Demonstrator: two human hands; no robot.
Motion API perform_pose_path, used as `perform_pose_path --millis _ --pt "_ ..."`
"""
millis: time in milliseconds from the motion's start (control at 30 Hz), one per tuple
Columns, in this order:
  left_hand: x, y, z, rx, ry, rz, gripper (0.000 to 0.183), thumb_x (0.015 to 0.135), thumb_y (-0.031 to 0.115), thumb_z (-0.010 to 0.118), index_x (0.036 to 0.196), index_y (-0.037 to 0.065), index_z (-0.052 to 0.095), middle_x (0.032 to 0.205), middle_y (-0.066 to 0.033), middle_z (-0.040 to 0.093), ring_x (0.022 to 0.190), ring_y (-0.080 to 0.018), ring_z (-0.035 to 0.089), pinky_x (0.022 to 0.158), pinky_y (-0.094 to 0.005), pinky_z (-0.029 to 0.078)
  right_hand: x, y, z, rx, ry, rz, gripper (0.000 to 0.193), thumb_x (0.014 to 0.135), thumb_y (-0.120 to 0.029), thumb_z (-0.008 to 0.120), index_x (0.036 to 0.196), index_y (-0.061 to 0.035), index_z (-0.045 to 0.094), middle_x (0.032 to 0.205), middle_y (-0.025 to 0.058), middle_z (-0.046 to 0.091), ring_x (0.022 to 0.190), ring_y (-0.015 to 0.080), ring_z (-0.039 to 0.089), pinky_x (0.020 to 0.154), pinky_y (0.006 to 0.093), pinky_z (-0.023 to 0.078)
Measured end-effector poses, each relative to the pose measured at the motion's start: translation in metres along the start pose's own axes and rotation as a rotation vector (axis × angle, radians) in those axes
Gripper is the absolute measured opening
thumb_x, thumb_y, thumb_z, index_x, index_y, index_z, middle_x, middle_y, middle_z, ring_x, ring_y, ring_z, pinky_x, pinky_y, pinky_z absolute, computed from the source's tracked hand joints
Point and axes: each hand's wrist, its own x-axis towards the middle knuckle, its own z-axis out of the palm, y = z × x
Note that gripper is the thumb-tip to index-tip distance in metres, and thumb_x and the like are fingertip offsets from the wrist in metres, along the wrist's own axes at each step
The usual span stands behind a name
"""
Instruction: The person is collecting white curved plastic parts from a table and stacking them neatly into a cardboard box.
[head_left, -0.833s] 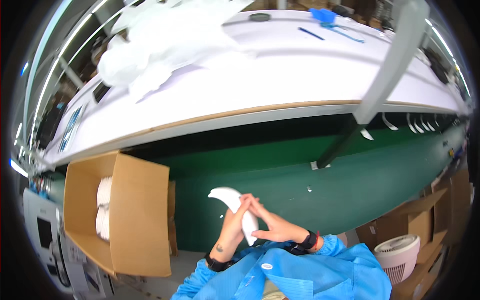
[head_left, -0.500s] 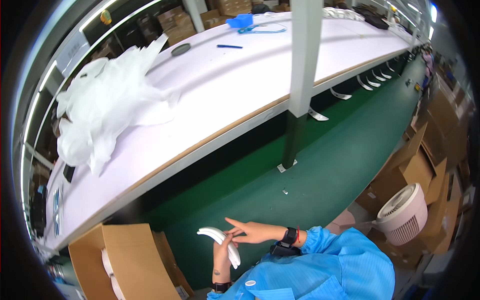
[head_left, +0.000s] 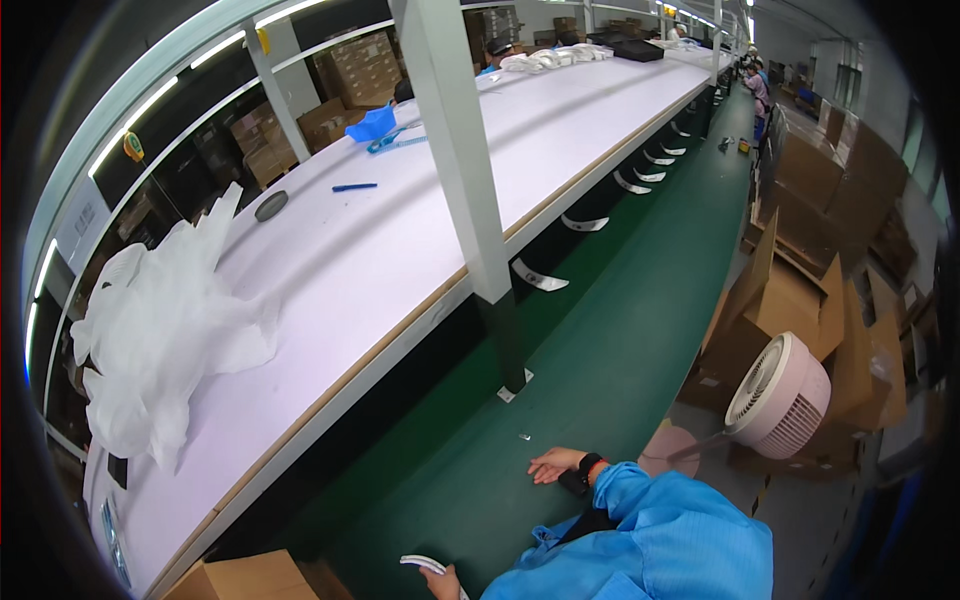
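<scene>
At the lower edge, my left hand [head_left: 441, 581] is closed on white curved strips [head_left: 418, 561], which appear stacked together; their lower part is hidden or out of view. My right hand [head_left: 555, 466] is held out over the green conveyor belt [head_left: 610, 370], fingers loosely stretched to the left and nothing visible in them. Just beyond its fingers lies a small white scrap [head_left: 524, 437]. Farther along the belt, beside the table, several white curved pieces [head_left: 540, 277] lie in a row.
A long white table [head_left: 370, 260] runs along the left, with crumpled white sheeting [head_left: 165, 335] on it. A grey post [head_left: 455, 150] rises at the table's edge. An open carton [head_left: 245, 578] stands lower left. A pink-and-white fan [head_left: 780, 395] and cartons [head_left: 790, 310] are at right.
My hands have parted: the right has moved away to the right, while the left keeps the white strips lower down. The view has swung right, showing more of the belt's far end.
</scene>
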Motion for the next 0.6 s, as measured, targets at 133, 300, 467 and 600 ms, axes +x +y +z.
perform_pose_path --millis 133,300,467,600 --pt "0.019 -0.058 0.036 -0.008 -0.036 0.007 0.033 0.094 0.022 0.041 0.111 -0.002 0.057 0.124 -0.0226 0.051 0.112 -0.0335 0.049 0.099 -0.0402 0.038 0.009 -0.011 0.016 0.021 0.031 0.020 0.050 0.093 -0.046 0.046 0.101 -0.0011 0.065 0.092 0.0116 0.069 0.081 0.0192 0.069 0.065 0.0271 0.055" --pt "-0.054 0.089 -0.016 -0.229 0.445 -0.172 0.045 0.086 0.025 0.053 0.116 -0.008 0.051 0.123 -0.0282 0.051 0.118 -0.0408 0.045 0.101 -0.0423 0.035 0.017 0.002 0.001 -0.087 0.241 0.130 0.068 0.089 -0.062 0.040 0.084 -0.0012 0.069 0.080 0.0103 0.070 0.070 0.0192 0.069 0.055 0.0298 0.050" --pt "-0.068 0.110 -0.032 -0.285 0.468 -0.239 0.069 0.078 0.027 0.059 0.128 -0.013 0.033 0.114 -0.0343 0.054 0.108 -0.0449 0.052 0.094 -0.0437 0.041 0.026 0.000 0.007 -0.081 0.229 0.137 0.069 0.085 -0.065 0.045 0.079 -0.0014 0.070 0.077 0.0098 0.069 0.064 0.0177 0.068 0.051 0.0290 0.053" --pt "-0.057 0.111 -0.030 -0.176 0.553 -0.234 0.066 0.078 0.025 0.057 0.124 -0.016 0.034 0.101 -0.0320 0.060 0.096 -0.0455 0.058 0.086 -0.0448 0.045 0.035 -0.005 0.008 -0.117 0.232 0.109 0.071 0.085 -0.067 0.042 0.079 -0.0017 0.069 0.076 0.0098 0.069 0.063 0.0179 0.068 0.050 0.0296 0.050"
